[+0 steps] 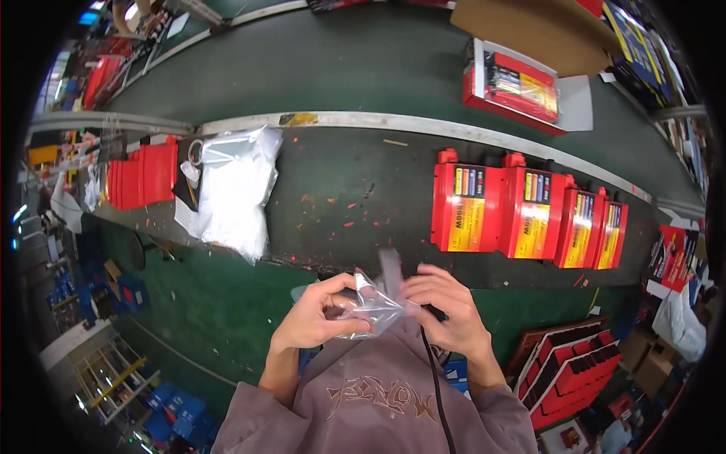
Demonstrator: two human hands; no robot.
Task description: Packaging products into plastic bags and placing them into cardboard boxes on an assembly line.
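In front of my chest, at the near edge of the bench, a small clear plastic bag (376, 312) is crumpled between my hands. My left hand (316, 316) is closed around the bag's left side, thumb below and fingers above. On the other side, the bent fingers and thumb of my right hand (448, 312) pinch the bag's right edge. A grey strip (390, 271), smeared by motion, sticks up by the right fingertips; its kind is unclear. Beyond my left hand lies a pile of clear plastic bags (236, 193) on the bench.
Several red boxy devices (465, 208) with yellow labels stand in a row at right. More red casings (145, 175) stand at far left. Behind a metal rail (363, 119), an opened carton (522, 89) holds a red device. A black cable (436, 378) hangs down my front.
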